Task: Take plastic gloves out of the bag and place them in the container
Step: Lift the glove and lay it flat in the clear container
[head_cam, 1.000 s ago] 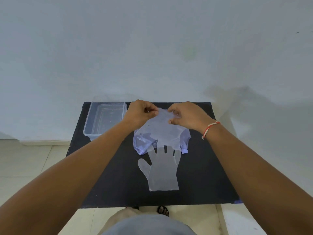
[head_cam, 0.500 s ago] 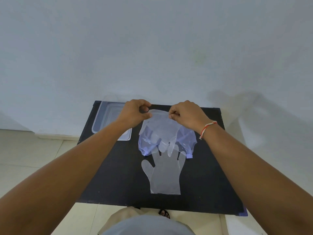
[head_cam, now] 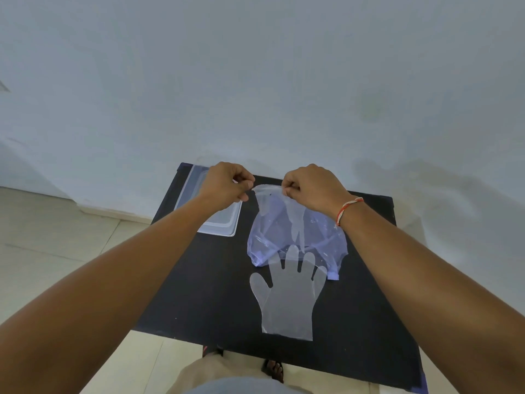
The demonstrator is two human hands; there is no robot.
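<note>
A thin bluish plastic bag (head_cam: 295, 231) hangs over the black table (head_cam: 216, 280), held up by its top edge. My left hand (head_cam: 227, 183) pinches the left end of that edge and my right hand (head_cam: 309, 186) pinches the right end. Inside the bag a clear glove shows faintly, fingers down. One clear plastic glove (head_cam: 289, 297) lies flat on the table below the bag, fingers pointing away from me. The clear rectangular container (head_cam: 224, 223) sits at the table's far left, partly hidden by my left wrist.
A pale wall stands right behind the table. Tiled floor lies to the left. My legs and a sandalled foot (head_cam: 274, 369) show at the table's near edge. A red and white thread band (head_cam: 345, 209) circles my right wrist.
My hands have lifted the bag's top edge and drawn slightly apart, stretching it. The view has shifted left, so the table sits further right. The flat glove has not moved.
</note>
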